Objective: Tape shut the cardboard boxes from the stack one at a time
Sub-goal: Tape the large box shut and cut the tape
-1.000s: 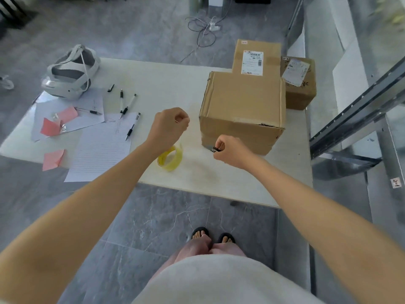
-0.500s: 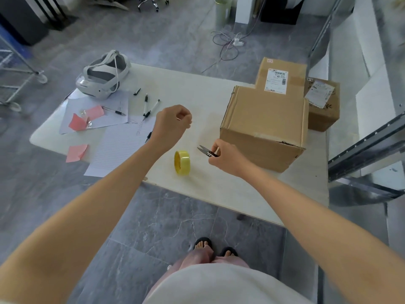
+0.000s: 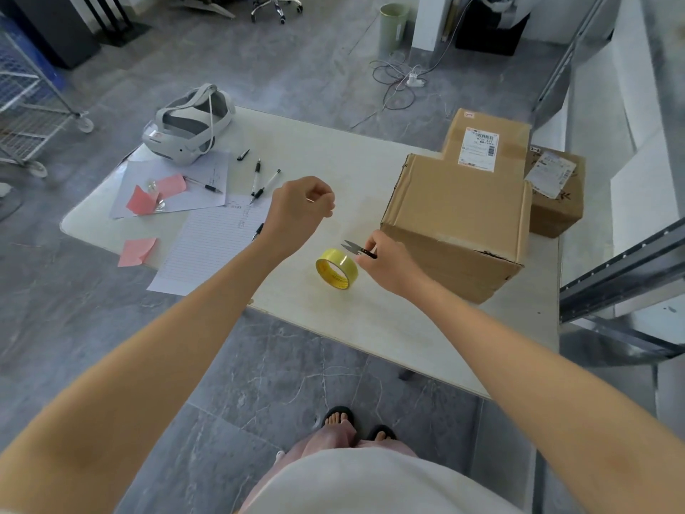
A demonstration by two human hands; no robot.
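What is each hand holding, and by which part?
The right hand pinches the snips by their black handle end, blades free. The left hand is curled; whether it pinches anything cannot be told.

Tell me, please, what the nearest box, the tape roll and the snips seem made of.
Box: matte brown cardboard, creased, with a torn corner. Tape roll: glossy, translucent yellow plastic film, probably. Snips: thin dark blades, likely metal.

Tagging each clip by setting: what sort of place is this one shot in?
Probably an office or workroom doubling as a packing spot: cardboard boxes with shipping labels on a white table, pens and lined paper beside a headset, and an office chair on the floor.
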